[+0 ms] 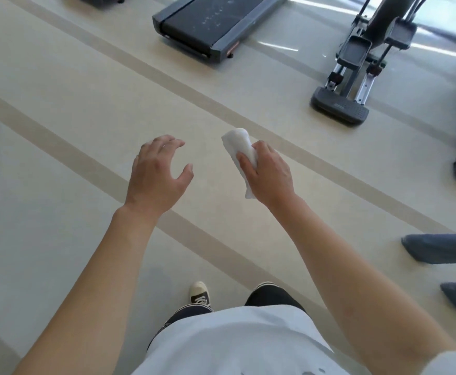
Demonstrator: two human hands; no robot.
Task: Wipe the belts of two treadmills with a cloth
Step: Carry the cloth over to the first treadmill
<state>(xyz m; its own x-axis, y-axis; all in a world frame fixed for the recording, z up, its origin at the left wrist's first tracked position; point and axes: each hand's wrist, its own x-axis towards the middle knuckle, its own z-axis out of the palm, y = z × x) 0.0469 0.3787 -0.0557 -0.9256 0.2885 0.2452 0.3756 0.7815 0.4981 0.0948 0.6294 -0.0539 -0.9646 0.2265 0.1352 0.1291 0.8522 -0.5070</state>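
From the head camera, looking down past a white shirt and dark trousers, both bare arms reach out over the pale floor [59, 90] with its darker stripes. The right hand [268, 173] has its fingers curled round a folded white cloth [241, 147], thumb pressed along one side, so the grip is pinching the cloth with a good part of it sticking out beyond the fingers. The left hand [157, 169] holds nothing; its fingers are spread and slightly bent in the air.

The treadmill [207, 25] lies well ahead, near the top of the view, its dark belt [207, 20] showing pale marks (dust or scuffs, hard to tell which). The cloth is well apart from it, so the wiping on this belt looks not yet begun, and the step in hand seems to be the approach. A stepping machine [362, 66] stands to the right of the treadmill, and other people's legs [443, 251] show at the right edge.

To do this well, I would walk up to the near end of the belt, crouch, open the cloth flatter under the palm and wipe in long overlapping strokes across the width. The free left hand could brace on the side rail.
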